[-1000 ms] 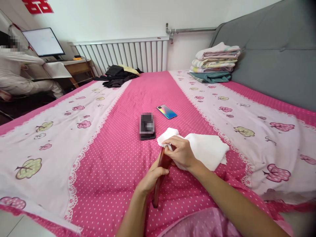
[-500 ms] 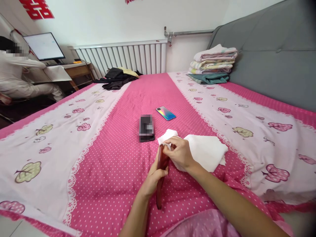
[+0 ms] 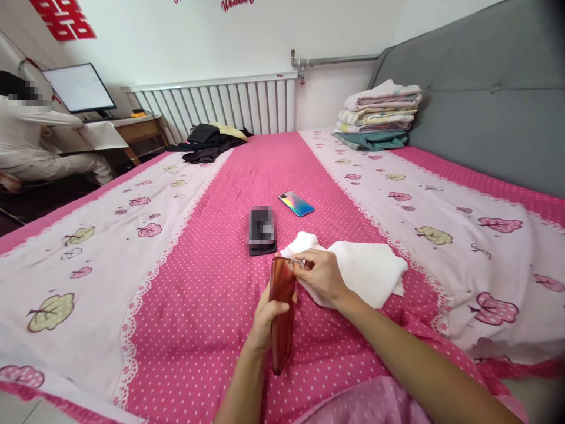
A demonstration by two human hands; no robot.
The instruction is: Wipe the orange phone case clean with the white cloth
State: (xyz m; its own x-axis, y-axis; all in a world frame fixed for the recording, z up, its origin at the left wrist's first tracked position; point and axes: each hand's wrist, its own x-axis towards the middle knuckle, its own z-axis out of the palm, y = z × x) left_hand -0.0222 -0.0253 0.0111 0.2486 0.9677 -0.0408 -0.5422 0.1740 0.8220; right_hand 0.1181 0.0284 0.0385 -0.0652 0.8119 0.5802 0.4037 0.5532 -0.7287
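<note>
My left hand (image 3: 265, 318) is wrapped round a reddish-brown, see-through phone case (image 3: 282, 318), its thumb across the face. The case stands upright on its narrow end, tilted a little. At its top right corner my right hand (image 3: 322, 274) pinches with thumb and fingertips. A small pale bit shows between those fingertips, too small to name. Behind and under the right hand lies a crumpled white cloth (image 3: 368, 268). Beyond the hands are a phone with a shiny rainbow back (image 3: 296, 204) and a dark, partly blurred flat object (image 3: 262, 231).
A pink dotted bedspread (image 3: 198, 306) covers the bed. Folded linens (image 3: 379, 115) are stacked by the grey headboard (image 3: 477, 106). Dark clothes (image 3: 209, 141) lie at the far left edge. A person (image 3: 30, 129) sits at a desk with a monitor (image 3: 82, 88). A radiator (image 3: 220, 109) lines the wall.
The phone case has turned from edge-on so that its broad face shows, and its top has shifted left. My right hand has stayed almost in place at its top.
</note>
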